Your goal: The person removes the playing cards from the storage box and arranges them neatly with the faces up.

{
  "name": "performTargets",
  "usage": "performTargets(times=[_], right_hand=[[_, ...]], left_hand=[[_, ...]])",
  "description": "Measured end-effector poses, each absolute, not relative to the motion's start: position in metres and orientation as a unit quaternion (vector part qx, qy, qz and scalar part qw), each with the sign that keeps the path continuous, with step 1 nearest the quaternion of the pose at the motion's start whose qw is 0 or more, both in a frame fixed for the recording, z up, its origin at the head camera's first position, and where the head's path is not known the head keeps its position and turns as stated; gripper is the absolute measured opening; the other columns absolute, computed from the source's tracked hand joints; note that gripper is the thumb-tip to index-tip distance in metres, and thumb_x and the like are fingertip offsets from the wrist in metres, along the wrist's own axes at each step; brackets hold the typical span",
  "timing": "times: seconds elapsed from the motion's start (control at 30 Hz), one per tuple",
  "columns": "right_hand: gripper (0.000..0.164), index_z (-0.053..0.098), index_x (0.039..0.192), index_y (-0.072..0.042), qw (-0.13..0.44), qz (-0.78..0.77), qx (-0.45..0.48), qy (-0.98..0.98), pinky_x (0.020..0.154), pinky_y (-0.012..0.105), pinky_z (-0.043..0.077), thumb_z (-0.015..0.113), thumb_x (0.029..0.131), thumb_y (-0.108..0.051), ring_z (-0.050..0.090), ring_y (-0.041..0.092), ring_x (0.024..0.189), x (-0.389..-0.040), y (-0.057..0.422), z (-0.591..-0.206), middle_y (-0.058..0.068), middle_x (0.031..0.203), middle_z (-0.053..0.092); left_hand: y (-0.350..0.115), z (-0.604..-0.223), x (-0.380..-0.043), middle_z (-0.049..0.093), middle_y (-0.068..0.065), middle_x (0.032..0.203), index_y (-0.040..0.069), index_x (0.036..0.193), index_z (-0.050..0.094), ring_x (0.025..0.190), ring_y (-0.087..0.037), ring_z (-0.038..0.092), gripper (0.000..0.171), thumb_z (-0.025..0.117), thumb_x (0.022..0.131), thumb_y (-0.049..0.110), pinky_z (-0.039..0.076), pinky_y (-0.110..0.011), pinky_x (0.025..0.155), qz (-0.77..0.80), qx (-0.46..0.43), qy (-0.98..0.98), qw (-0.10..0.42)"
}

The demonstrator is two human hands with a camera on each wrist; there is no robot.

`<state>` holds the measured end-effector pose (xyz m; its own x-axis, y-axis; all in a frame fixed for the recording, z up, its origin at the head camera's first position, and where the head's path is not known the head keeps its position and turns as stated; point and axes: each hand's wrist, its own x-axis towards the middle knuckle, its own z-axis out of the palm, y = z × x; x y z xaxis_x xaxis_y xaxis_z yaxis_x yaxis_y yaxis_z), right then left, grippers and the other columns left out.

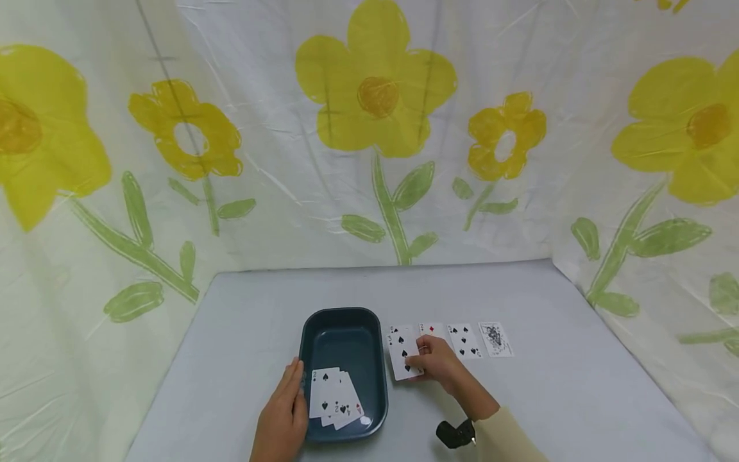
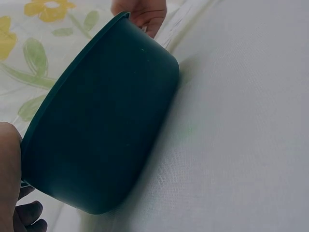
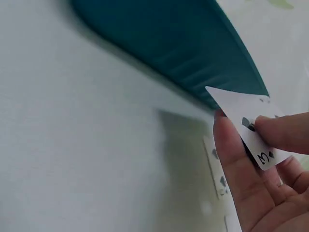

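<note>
My right hand (image 1: 439, 362) pinches a three of spades (image 1: 404, 353) between thumb and fingers, just right of a dark teal basin (image 1: 383, 385). In the right wrist view, the thumb lies on the card's face and the fingers are behind it. My left hand (image 1: 281, 414) rests along the basin's left rim, its fingers extended. Inside the basin lie a few overlapping cards, a two of spades (image 1: 325, 385) among them. The left wrist view shows mostly the basin's outer wall (image 2: 101, 116).
Right of the basin runs a row of face-up cards: one partly hidden under the held card, a two of diamonds (image 1: 430, 329), a spade card (image 1: 464, 341) and a joker-like card (image 1: 495, 339). A flower-printed sheet (image 1: 277, 212) hangs behind the white table (image 1: 231, 359).
</note>
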<state>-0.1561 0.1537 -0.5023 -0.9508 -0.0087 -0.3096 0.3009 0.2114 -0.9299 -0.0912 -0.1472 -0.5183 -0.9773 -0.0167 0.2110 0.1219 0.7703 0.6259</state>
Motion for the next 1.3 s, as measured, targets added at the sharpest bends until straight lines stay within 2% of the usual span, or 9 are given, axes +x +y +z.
performTargets(times=[0.27, 0.53, 0.73, 0.9, 1.3], right_hand=[[0.026, 0.059, 0.1, 0.002, 0.109, -0.55, 0.104, 0.821, 0.06, 0.03, 0.059, 0.076, 0.081, 0.002, 0.058, 0.019, 0.075, -0.141, 0.153, -0.513, 0.009, 0.085, 0.057], [0.039, 0.05, 0.114, 0.003, 0.103, -0.549, 0.1, 0.824, 0.058, 0.033, 0.06, 0.074, 0.083, 0.003, 0.06, 0.019, 0.067, -0.131, 0.147, -0.514, 0.01, 0.08, 0.058], [0.044, 0.044, 0.116, 0.002, 0.102, -0.538, 0.09, 0.832, 0.054, 0.032, 0.06, 0.073, 0.083, 0.002, 0.066, 0.019, 0.058, -0.126, 0.146, -0.521, 0.01, 0.075, 0.06], [0.046, 0.041, 0.117, 0.001, 0.093, -0.513, 0.08, 0.85, 0.052, 0.031, 0.058, 0.073, 0.084, 0.0, 0.066, 0.02, 0.051, -0.126, 0.147, -0.524, 0.01, 0.071, 0.06], [0.045, 0.042, 0.114, -0.001, 0.135, -0.467, 0.09, 0.869, 0.047, 0.029, 0.055, 0.076, 0.084, -0.005, 0.064, 0.018, 0.048, -0.12, 0.151, -0.519, 0.01, 0.073, 0.059]], left_hand=[[-0.147, -0.52, -0.092, 0.043, -0.013, 0.153, -0.005, 0.146, 0.047, 0.14, -0.031, 0.041, 0.047, 0.051, 0.1, 0.004, 0.036, -0.048, 0.11, -0.331, -0.032, -0.936, 0.116], [-0.148, -0.521, -0.091, 0.044, -0.014, 0.152, -0.006, 0.145, 0.047, 0.139, -0.032, 0.041, 0.047, 0.052, 0.099, 0.003, 0.037, -0.048, 0.109, -0.334, -0.039, -0.933, 0.126], [-0.148, -0.521, -0.091, 0.045, -0.015, 0.152, -0.006, 0.145, 0.048, 0.139, -0.033, 0.042, 0.048, 0.053, 0.098, 0.001, 0.037, -0.049, 0.108, -0.33, -0.042, -0.934, 0.131], [-0.148, -0.521, -0.092, 0.042, -0.012, 0.154, -0.004, 0.147, 0.046, 0.141, -0.031, 0.04, 0.048, 0.051, 0.1, 0.004, 0.036, -0.048, 0.11, -0.333, -0.037, -0.935, 0.118], [-0.148, -0.524, -0.093, 0.042, -0.013, 0.154, -0.005, 0.147, 0.046, 0.14, -0.032, 0.04, 0.049, 0.052, 0.099, 0.003, 0.037, -0.049, 0.109, -0.33, -0.042, -0.935, 0.122]])
